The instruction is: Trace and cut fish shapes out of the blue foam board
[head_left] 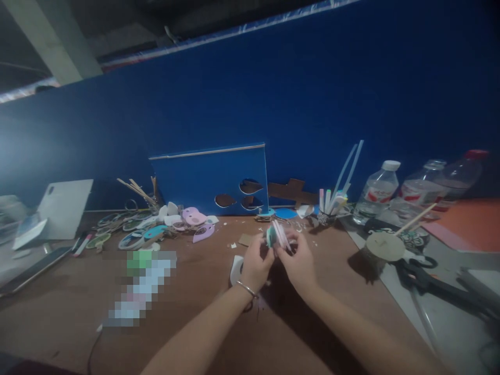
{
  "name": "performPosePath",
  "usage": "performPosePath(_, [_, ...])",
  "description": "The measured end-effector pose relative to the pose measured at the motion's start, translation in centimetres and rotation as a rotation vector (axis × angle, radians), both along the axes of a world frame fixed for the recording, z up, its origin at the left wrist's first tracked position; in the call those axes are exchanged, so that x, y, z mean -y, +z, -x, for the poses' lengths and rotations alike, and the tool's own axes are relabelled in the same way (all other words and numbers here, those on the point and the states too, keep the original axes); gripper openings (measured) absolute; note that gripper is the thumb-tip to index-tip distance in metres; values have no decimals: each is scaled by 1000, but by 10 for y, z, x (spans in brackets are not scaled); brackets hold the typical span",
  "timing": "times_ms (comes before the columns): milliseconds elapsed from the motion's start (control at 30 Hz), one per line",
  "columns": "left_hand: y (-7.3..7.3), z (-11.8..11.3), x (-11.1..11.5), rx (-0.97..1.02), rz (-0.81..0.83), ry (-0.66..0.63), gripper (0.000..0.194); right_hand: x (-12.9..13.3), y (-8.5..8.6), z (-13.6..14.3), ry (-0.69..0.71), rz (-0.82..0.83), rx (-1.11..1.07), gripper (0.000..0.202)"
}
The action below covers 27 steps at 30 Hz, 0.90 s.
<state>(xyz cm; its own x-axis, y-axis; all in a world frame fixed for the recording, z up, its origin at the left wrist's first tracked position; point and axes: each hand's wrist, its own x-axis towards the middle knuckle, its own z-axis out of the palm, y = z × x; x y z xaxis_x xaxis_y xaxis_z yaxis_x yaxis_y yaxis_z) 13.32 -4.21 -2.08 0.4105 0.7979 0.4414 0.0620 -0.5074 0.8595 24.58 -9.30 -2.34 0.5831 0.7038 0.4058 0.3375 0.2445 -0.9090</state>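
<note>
Both hands meet in the middle of the view, above the brown table. My left hand point(257, 263), with a bracelet at the wrist, is closed with its fingertips on a small teal-green flat piece point(270, 237). My right hand point(299, 260) pinches a thin pale pink-and-white piece point(280, 234), standing on edge right beside the green one. Whether the two pieces are joined I cannot tell. Behind my left wrist lies a white cut-out point(236, 270), partly hidden. Small white scraps point(233, 245) are scattered beyond the hands.
A blue board with leaf-shaped holes point(195, 182) leans at the back. Colourful cut-outs point(193, 216) pile up left of centre. Right stand a pen cup point(326, 217), plastic bottles point(378, 192), a round disc with a stick point(385, 246) and black scissors point(422, 278). A pixelated object point(144, 289) lies left.
</note>
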Motion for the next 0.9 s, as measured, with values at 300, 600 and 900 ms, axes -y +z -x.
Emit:
performPosePath(300, [2, 5, -6, 163, 214, 18, 64, 15, 2, 4, 250, -50, 292, 30])
performPosePath(600, [-11, 3, -24, 321, 283, 52, 50, 9, -12, -15, 109, -147, 325, 74])
performPosePath(900, [-8, -1, -15, 303, 410, -48, 51, 3, -28, -10, 205, -70, 428, 75])
